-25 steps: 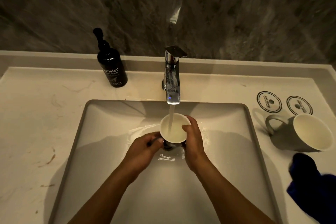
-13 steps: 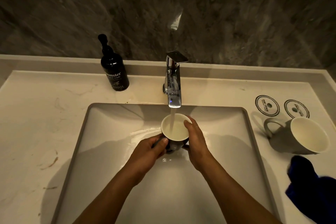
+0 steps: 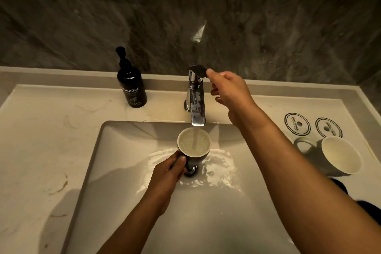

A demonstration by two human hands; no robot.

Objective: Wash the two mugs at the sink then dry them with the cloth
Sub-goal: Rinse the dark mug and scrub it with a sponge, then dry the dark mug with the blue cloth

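Note:
A dark mug (image 3: 194,143) with a white inside stands upright under the running chrome tap (image 3: 196,105), full of bubbly water. My left hand (image 3: 168,173) grips its handle over the sink basin (image 3: 115,171). My right hand (image 3: 227,88) is raised beside the tap, its fingertip touching the tap's lever (image 3: 198,70), the other fingers loosely curled. A grey mug (image 3: 332,155) lies on its side on the counter at the right. The dark blue cloth (image 3: 340,186) lies just below it, mostly hidden by my right forearm.
A black hand-wash pump bottle (image 3: 132,86) stands on the counter left of the tap. Two round printed coasters (image 3: 296,123) lie behind the grey mug. The drain (image 3: 190,170) sits below the dark mug. A dark stone wall rises behind the counter.
My right hand has let go of the dark mug's rim and risen to the tap lever. The left hand still holds the mug under the stream, now fuller.

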